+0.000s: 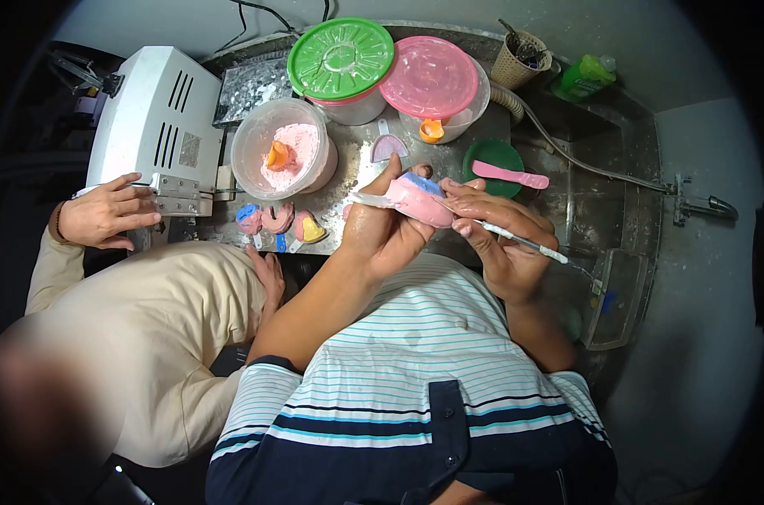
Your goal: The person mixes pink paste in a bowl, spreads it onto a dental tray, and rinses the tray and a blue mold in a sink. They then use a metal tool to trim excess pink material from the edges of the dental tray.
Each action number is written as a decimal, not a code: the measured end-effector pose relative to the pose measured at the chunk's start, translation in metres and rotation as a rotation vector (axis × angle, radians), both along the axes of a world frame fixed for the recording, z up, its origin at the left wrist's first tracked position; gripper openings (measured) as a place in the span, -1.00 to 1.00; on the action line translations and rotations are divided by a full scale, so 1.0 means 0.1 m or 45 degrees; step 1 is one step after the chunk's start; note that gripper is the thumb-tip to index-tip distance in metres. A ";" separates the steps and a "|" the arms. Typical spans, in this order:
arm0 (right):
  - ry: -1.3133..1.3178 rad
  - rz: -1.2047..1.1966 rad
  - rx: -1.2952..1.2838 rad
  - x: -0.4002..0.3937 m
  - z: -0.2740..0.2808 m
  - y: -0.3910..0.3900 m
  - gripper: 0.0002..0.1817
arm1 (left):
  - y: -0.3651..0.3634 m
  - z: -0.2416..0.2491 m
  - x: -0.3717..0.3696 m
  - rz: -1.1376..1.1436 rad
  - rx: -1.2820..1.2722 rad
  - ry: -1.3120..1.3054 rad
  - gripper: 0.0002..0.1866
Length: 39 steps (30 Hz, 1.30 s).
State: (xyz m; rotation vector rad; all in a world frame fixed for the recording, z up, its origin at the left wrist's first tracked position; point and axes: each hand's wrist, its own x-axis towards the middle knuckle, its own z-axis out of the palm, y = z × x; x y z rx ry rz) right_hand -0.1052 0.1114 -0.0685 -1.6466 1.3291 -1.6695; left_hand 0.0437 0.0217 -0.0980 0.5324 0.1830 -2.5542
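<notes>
In my left hand (380, 240) is a dental impression tray (420, 206) heaped with smooth pink material, with a blue patch along its upper edge and a pale handle toward the left. My right hand (508, 244) is closed round a slim metal hand tool (525, 240) with whitish smears on its shaft. The tool's working end is at the pink material, partly hidden by my fingers. Below the lidded tubs, a lilac impression tray (389, 148) lies on the metal counter. Several filled impression trays (277, 220) sit near the counter's front edge.
An open tub of pink powder (315, 172) holds an orange scoop. Behind are green-lidded (342, 59) and pink-lidded (430, 77) tubs. A pink spatula (510, 175) rests across a green bowl (483, 160). The sink and hose (605, 168) are right; a co-worker's hand (108, 210) touches a white machine (159, 118) left.
</notes>
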 end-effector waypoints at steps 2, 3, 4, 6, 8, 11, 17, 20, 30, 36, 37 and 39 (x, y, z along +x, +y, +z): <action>0.011 0.007 -0.006 -0.02 -0.01 0.00 -0.83 | -0.01 -0.02 0.00 0.003 -0.001 0.014 -0.56; 0.020 0.012 -0.011 -0.02 -0.01 0.00 -0.84 | -0.01 -0.03 0.00 0.005 0.000 0.027 -0.56; 0.019 0.010 -0.010 -0.01 0.00 0.00 -0.84 | -0.01 -0.01 0.00 0.004 0.002 0.026 -0.56; -0.017 -0.007 0.020 0.01 0.04 0.00 -0.88 | 0.00 0.05 -0.03 0.044 0.066 0.076 -0.48; -0.066 -0.013 0.019 0.02 0.03 0.00 -0.89 | 0.01 0.07 -0.04 0.026 0.052 0.100 -0.49; -0.088 -0.010 0.027 0.02 0.01 0.02 -0.90 | 0.03 0.03 -0.03 0.013 0.037 0.182 -0.52; -0.045 -0.023 0.025 0.00 -0.03 -0.01 -0.90 | 0.03 -0.02 0.00 -0.019 0.059 0.102 -0.56; 0.197 -0.101 0.020 0.01 -0.02 -0.02 -0.89 | 0.05 -0.07 -0.01 -0.024 0.057 0.116 -0.56; -0.116 -0.148 -0.021 0.05 -0.10 0.00 -0.89 | 0.05 -0.17 -0.03 0.025 0.025 -0.027 -0.57; -0.009 -0.084 0.001 0.06 -0.14 0.00 -0.91 | 0.07 -0.11 -0.05 0.035 -0.039 -0.004 -0.56; -0.034 -0.078 -0.002 0.08 -0.14 -0.01 -0.91 | 0.08 -0.09 -0.05 0.041 -0.049 -0.007 -0.56; -0.104 -0.087 0.018 0.10 -0.15 0.00 -0.89 | 0.09 -0.03 -0.06 0.039 -0.041 -0.011 -0.56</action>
